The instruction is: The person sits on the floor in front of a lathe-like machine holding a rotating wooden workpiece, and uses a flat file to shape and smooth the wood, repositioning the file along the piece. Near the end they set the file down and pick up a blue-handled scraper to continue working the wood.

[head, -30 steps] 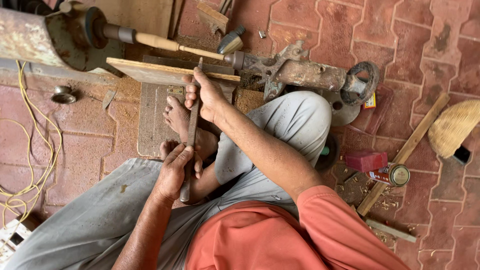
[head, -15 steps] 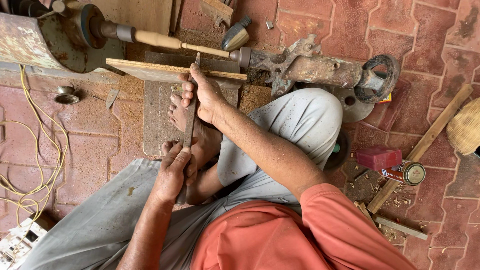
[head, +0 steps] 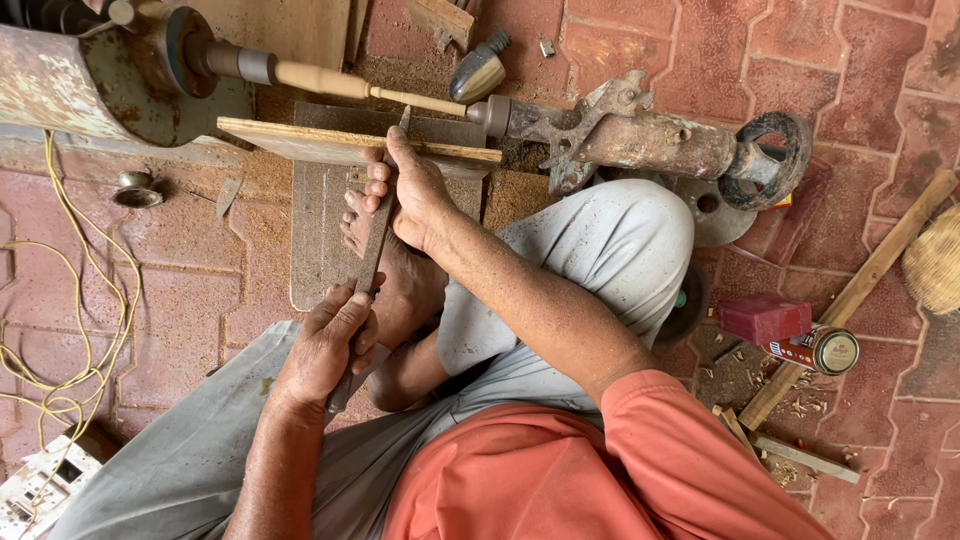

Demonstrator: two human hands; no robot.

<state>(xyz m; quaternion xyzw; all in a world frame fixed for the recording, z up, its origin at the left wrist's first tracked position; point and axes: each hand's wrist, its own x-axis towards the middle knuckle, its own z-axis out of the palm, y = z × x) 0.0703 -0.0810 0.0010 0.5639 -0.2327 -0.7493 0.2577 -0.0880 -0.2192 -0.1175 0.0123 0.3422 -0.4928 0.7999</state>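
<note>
My left hand (head: 325, 350) wraps its fingers tight around the near end of the long dark metal chisel (head: 372, 255). Farther up, my right hand (head: 412, 195) curls over the blade, pressing it onto the flat wooden rest board (head: 300, 140). Its tip meets the pale turned wooden spindle (head: 340, 85) beyond.

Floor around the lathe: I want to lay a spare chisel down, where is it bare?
Bare brick lies between the yellow cord and the left knee. Crowded on the right: red box, can, wooden stick, chips.
</note>
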